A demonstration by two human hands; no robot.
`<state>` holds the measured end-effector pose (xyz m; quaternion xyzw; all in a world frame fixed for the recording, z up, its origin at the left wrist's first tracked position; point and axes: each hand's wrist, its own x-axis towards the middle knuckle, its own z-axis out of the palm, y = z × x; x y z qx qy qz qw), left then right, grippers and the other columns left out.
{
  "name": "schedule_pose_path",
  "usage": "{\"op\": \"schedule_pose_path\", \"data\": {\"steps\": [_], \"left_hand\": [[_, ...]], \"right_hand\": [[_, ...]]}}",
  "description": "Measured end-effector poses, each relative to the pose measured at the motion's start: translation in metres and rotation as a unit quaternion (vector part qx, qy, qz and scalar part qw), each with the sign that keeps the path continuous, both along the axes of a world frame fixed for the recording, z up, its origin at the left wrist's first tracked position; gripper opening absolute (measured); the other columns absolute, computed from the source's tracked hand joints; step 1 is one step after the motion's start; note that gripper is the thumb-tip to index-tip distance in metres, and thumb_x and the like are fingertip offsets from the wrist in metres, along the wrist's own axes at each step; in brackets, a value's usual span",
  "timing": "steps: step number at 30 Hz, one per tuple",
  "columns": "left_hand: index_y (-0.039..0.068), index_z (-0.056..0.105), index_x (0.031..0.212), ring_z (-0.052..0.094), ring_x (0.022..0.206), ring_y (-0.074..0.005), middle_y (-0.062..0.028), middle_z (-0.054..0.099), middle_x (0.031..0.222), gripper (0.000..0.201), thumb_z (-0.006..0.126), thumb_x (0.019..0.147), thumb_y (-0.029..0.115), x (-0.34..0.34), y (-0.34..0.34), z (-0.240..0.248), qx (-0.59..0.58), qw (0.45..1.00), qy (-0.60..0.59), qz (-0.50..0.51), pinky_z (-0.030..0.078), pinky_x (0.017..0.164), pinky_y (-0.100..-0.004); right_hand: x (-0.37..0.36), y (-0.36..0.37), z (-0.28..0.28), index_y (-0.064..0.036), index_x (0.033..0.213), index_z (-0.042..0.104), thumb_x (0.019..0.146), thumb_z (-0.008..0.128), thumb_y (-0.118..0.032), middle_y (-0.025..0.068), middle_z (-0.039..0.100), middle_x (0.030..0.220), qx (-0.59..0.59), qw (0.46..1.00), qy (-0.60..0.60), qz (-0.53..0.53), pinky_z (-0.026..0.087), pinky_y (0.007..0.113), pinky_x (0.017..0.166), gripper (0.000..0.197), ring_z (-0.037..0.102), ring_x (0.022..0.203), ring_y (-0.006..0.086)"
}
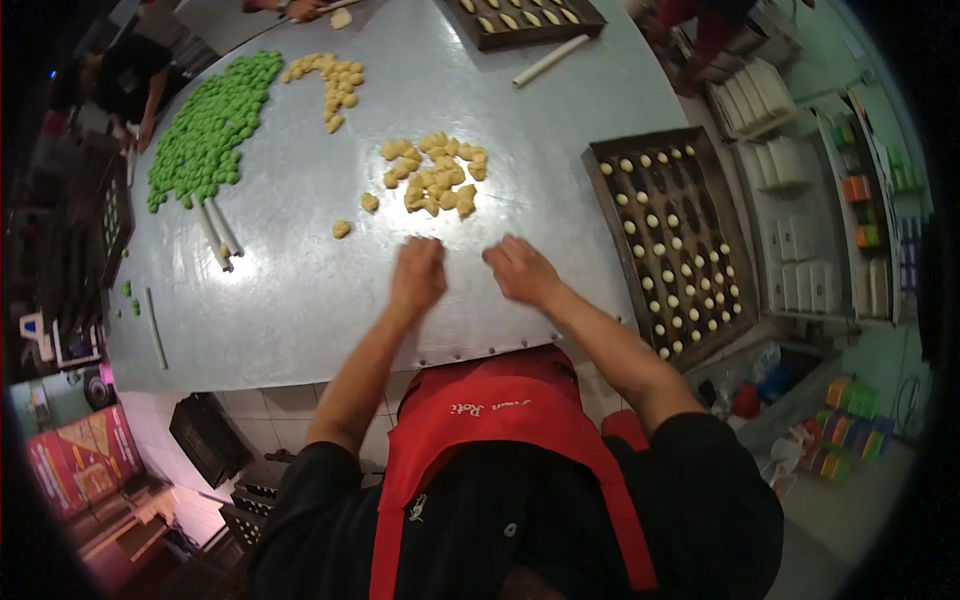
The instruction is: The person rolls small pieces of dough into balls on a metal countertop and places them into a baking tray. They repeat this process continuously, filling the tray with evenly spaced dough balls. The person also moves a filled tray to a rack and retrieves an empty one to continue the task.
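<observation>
My left hand is curled palm down on the metal table, near its front edge. A little to the right, my right hand is bent over the tabletop in the same way. Whatever may lie under or inside the curled fingers is hidden. Just beyond both hands sits a loose cluster of pale yellow dough pieces. Two single dough pieces lie left of that cluster, closest to my left hand.
Green dough balls cover the far left, with more yellow dough beside them. Rolling pins lie near these. A dark tray of small pale balls is at right; another tray stands far off. A co-worker works at left.
</observation>
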<state>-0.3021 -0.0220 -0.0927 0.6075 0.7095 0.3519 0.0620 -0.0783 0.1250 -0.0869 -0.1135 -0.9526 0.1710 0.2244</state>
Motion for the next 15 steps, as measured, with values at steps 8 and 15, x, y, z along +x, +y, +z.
{"op": "schedule_pose_path", "data": {"steps": [8,15], "left_hand": [[0.001,0.065,0.097,0.06,0.09,-0.0419,-0.0198,0.061,0.094,0.006,0.07,0.095,0.0,-0.02,-0.11,0.017,-0.031,0.985,0.018,0.166,0.049,0.08,-0.0535],[-0.001,0.068,0.11,0.068,0.096,-0.0335,-0.0173,0.068,0.104,0.01,0.07,0.105,0.007,0.054,-0.132,0.029,-0.076,0.961,-0.119,0.239,0.056,0.086,-0.0447]], "right_hand": [[0.081,-0.022,0.024,-0.0035,0.109,0.071,0.091,0.071,0.0,0.0126,0.065,0.091,-0.044,0.985,0.046,-0.162,0.058,0.048,0.085,0.018,0.066,0.091,0.0337],[0.099,-0.007,0.055,-0.0069,0.117,0.081,0.098,0.08,-0.011,0.0124,0.076,0.102,-0.325,0.9,0.049,-0.286,0.06,0.036,0.078,0.019,0.074,0.084,0.0222]]}}
